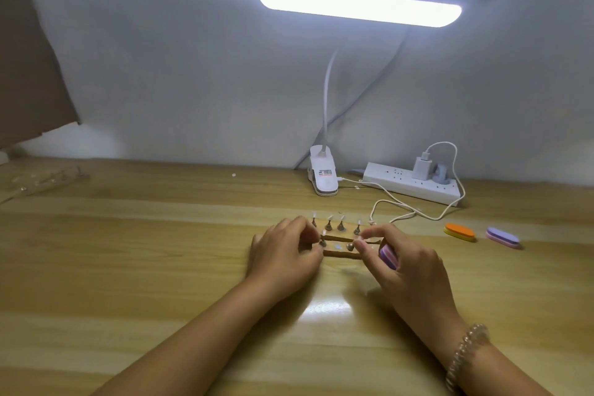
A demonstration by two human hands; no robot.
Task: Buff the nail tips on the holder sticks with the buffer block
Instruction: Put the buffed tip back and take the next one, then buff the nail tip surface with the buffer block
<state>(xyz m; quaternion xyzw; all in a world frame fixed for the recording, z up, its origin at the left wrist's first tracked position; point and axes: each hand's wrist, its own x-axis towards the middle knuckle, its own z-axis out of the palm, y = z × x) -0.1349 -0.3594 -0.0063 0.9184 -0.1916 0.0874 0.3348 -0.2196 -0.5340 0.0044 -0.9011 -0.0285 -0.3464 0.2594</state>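
Several small holder sticks (328,225) with clear nail tips stand in a row on the wooden table (160,251), just beyond my hands. Two brown sticks (340,238) lie flat between my hands. My left hand (283,251) pinches the left end of a brown stick. My right hand (408,264) holds a purple-and-pink buffer block (388,255) in its curled fingers, while its thumb and forefinger touch the sticks' right ends. A loose nail tip (337,246) lies between the two sticks.
An orange-yellow buffer block (459,231) and a purple one (502,237) lie to the right. A clip lamp base (324,175), power strip (411,183) and white cable (401,212) sit behind. More holders (54,175) lie far left, under a brown board (29,67).
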